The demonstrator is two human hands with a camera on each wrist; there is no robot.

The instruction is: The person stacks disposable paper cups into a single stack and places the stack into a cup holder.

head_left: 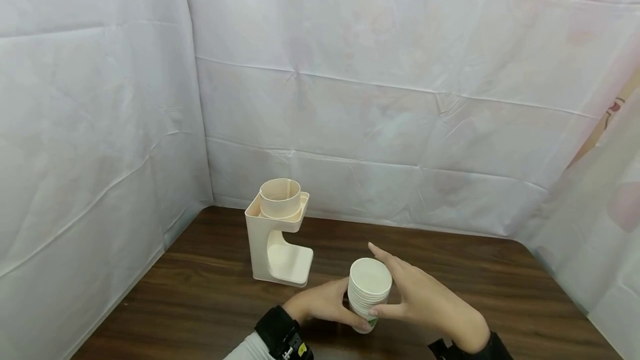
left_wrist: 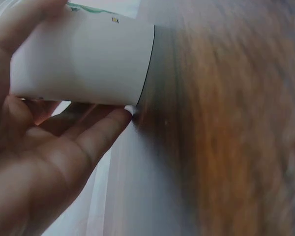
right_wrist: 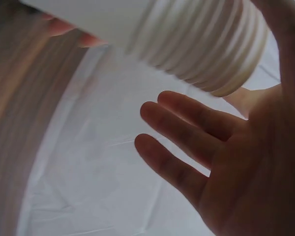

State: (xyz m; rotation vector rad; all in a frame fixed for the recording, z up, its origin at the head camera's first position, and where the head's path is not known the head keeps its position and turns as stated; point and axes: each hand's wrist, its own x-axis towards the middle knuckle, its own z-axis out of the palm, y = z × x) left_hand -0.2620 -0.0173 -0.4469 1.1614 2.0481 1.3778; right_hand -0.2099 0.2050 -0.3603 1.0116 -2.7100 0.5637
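A stack of white paper cups point(head_left: 369, 288) stands near the table's front, mouths up, with its rims layered one under another and a bit of green print low on the side. My left hand point(head_left: 327, 303) holds the lower part, thumb across the front and fingers behind. In the left wrist view, the smooth bottom cup point(left_wrist: 93, 59) is right at the tabletop. My right hand point(head_left: 425, 299) is around the stack's right side, its thumb at the rims. Three fingers point(right_wrist: 182, 132) extend straight, apart from the cups, in the right wrist view.
A cream cup dispenser point(head_left: 260, 243) with a round tube on top and a flat base stands to the left, behind my left hand. The dark wooden table point(head_left: 200, 276) meets white cloth walls point(head_left: 350, 99) at the back and sides.
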